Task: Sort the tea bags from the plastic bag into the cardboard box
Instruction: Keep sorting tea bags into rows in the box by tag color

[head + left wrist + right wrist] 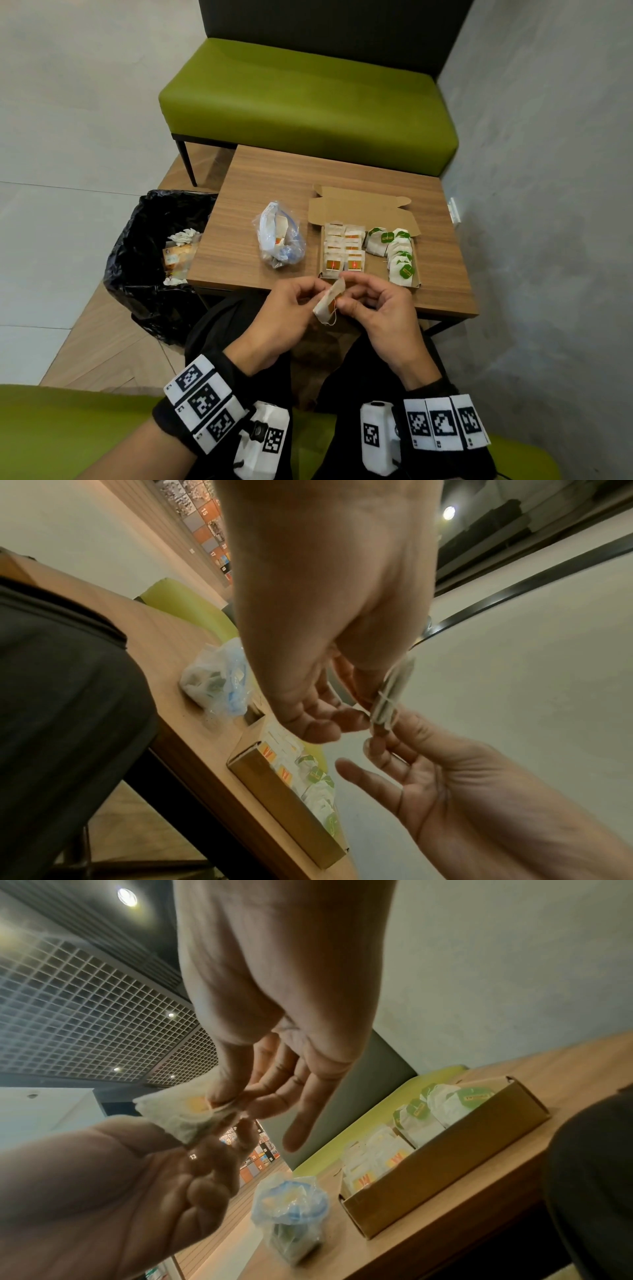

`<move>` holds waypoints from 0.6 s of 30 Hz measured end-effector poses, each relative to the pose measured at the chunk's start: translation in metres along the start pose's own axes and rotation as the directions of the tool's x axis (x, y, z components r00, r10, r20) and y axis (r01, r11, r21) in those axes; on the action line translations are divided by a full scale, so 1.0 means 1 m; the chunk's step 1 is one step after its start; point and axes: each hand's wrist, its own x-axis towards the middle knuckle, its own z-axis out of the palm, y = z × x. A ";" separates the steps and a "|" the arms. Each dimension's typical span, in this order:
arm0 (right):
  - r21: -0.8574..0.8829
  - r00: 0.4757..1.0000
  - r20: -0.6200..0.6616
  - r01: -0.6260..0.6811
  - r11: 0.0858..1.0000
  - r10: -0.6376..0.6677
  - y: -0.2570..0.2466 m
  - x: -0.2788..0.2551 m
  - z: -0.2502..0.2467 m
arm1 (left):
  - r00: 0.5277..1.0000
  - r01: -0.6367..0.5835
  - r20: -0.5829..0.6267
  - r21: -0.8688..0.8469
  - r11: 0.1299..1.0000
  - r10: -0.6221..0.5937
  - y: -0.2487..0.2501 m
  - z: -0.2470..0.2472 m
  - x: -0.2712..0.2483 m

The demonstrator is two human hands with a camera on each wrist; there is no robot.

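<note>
**One tea bag held over the lap, box half filled**

Both hands meet above the person's lap, just short of the near table edge. Between them is a white tea bag (329, 301) with an orange tag and a loose string. In the head view the left hand (281, 318) pinches it from the left with thumb and fingers, while the right hand (378, 313) nips its tag end between thumb and forefinger, the other fingers loosely curled.

On the wooden table (274, 171) the cardboard box (356, 212) lies with its lid folded back. Orange-tagged bags (344, 250) stand in two rows in its left part, green-tagged bags (397, 253) in its right part. Just left of the box sits the crumpled plastic bag (279, 236), a few bags showing inside it.

A bin with a black liner (137, 246) stands on the floor left of the table, and a green bench (308, 99) beyond it.
</note>
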 end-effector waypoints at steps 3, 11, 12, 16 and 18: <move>-0.020 0.999 0.020 -0.035 0.999 0.035 0.005 0.002 0.003 | 0.999 -0.007 0.039 -0.041 0.999 0.009 0.002 0.000 0.000; -0.041 0.993 -0.027 -0.118 0.992 0.117 0.005 0.013 -0.006 | 0.999 0.028 0.012 0.099 0.995 -0.030 0.013 -0.016 0.013; -0.071 0.992 0.011 -0.124 0.990 0.126 0.003 0.015 -0.009 | 1.000 -0.008 0.022 0.171 0.985 0.005 0.014 -0.018 0.015; -0.145 0.987 0.089 -0.121 0.982 0.135 -0.003 0.025 -0.010 | 0.990 -0.119 0.116 0.419 0.900 0.076 0.014 -0.016 0.025; -0.061 0.989 0.009 -0.149 0.987 0.149 -0.003 0.032 -0.009 | 0.993 -0.118 0.071 0.366 0.923 0.099 0.013 -0.014 0.033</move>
